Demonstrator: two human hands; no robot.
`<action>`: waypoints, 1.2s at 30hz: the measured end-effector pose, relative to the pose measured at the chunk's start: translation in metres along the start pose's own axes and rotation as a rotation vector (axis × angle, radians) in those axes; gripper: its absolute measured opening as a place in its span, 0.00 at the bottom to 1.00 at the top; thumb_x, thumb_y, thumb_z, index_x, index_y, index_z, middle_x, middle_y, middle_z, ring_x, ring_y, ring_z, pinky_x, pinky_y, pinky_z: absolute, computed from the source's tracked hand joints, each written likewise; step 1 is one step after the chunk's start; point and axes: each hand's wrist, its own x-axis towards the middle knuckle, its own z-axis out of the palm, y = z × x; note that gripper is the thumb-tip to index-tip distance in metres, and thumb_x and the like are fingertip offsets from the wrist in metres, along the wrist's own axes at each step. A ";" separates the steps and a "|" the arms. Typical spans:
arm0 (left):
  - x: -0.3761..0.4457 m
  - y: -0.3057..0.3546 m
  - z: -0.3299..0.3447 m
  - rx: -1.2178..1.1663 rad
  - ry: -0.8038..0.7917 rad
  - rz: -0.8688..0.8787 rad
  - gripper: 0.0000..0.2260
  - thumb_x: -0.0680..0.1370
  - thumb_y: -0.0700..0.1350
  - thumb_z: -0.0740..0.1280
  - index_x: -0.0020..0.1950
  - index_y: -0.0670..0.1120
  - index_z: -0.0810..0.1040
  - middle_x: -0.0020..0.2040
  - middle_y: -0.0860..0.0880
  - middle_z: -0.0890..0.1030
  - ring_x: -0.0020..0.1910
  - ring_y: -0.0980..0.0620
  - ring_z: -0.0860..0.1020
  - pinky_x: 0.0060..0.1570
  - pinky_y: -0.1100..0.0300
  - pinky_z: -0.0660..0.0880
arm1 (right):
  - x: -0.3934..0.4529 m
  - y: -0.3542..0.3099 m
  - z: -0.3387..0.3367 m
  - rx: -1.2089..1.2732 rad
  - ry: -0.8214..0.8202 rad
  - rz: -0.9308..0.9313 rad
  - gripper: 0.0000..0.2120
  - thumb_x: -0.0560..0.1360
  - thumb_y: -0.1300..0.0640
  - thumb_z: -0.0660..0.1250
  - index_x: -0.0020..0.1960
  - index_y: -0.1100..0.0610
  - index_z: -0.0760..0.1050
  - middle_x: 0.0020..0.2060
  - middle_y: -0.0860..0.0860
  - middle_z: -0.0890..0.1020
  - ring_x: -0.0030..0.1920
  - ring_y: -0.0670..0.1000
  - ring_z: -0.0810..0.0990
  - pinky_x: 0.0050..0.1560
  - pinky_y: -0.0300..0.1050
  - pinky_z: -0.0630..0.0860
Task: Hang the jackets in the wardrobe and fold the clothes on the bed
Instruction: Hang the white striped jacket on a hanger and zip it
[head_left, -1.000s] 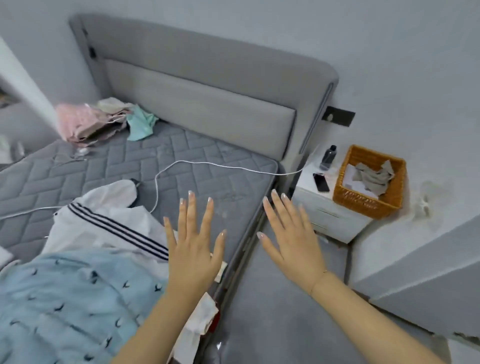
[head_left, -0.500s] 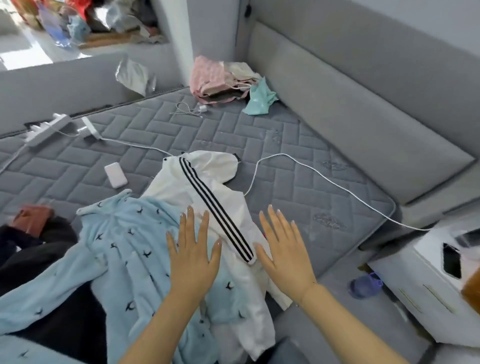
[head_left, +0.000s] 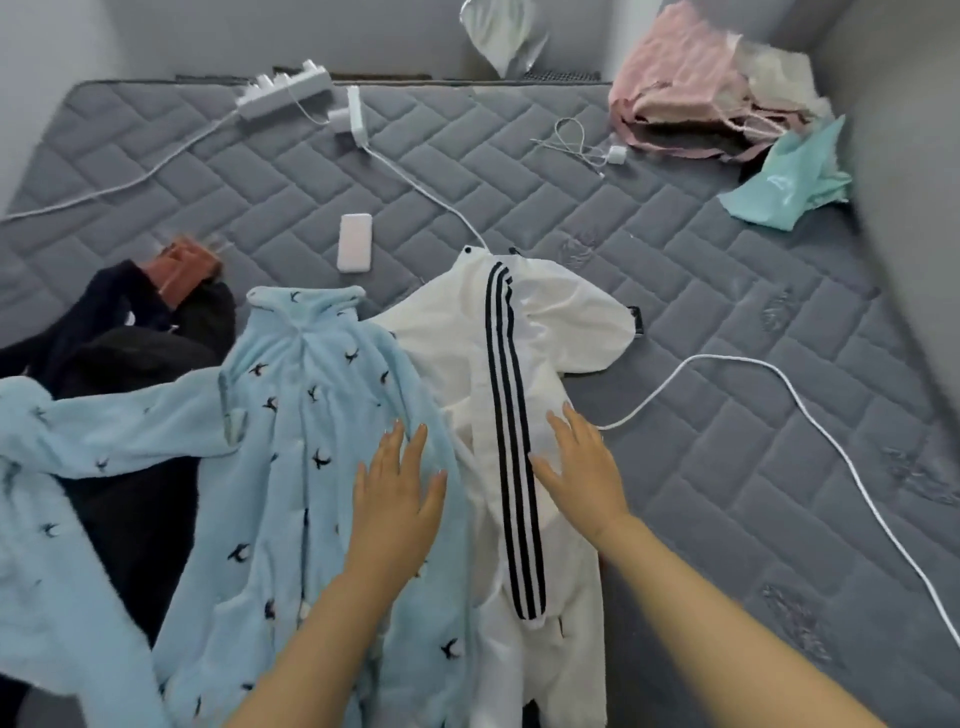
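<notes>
A light blue fleece jacket with dark bird prints (head_left: 291, 415) lies spread on the grey quilted mattress (head_left: 727, 322). Beside it on the right lies a white jacket with three black stripes (head_left: 545, 332), partly under the blue one. Dark clothes (head_left: 130, 364) and a rust-coloured piece (head_left: 182, 265) lie at the left. My left hand (head_left: 397, 499) hovers flat over the blue jacket, fingers apart, holding nothing. My right hand (head_left: 582, 467) is spread over the white jacket's lower part, also empty.
A white power bank (head_left: 355, 242) lies above the jackets. A power strip (head_left: 283, 93) and white cables (head_left: 810, 431) cross the mattress. Pink and cream clothes (head_left: 691, 93) and a mint cloth (head_left: 789, 182) sit at the far right corner by the headboard.
The view has swung left from the nightstand and down onto the bed. Both open hands have come over the blue and white jackets.
</notes>
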 end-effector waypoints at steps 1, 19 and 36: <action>0.008 0.001 0.011 -0.031 0.003 -0.043 0.25 0.84 0.54 0.54 0.80 0.54 0.51 0.81 0.52 0.47 0.79 0.54 0.47 0.77 0.50 0.47 | 0.025 0.007 0.007 0.020 -0.005 0.007 0.32 0.80 0.44 0.60 0.79 0.54 0.53 0.79 0.52 0.52 0.78 0.53 0.51 0.74 0.48 0.54; 0.073 0.022 0.074 -0.800 0.034 -0.480 0.25 0.79 0.52 0.67 0.74 0.51 0.65 0.68 0.51 0.71 0.62 0.55 0.72 0.58 0.61 0.67 | -0.028 0.036 0.083 0.491 -0.057 -0.167 0.15 0.69 0.69 0.60 0.49 0.59 0.82 0.41 0.51 0.81 0.39 0.49 0.76 0.38 0.42 0.69; -0.006 0.015 0.059 -0.463 -0.138 -0.376 0.04 0.77 0.40 0.70 0.48 0.44 0.85 0.41 0.46 0.85 0.44 0.48 0.83 0.48 0.53 0.77 | 0.046 0.028 -0.008 1.479 -0.213 0.640 0.30 0.74 0.41 0.69 0.71 0.51 0.67 0.62 0.50 0.76 0.61 0.52 0.78 0.59 0.53 0.77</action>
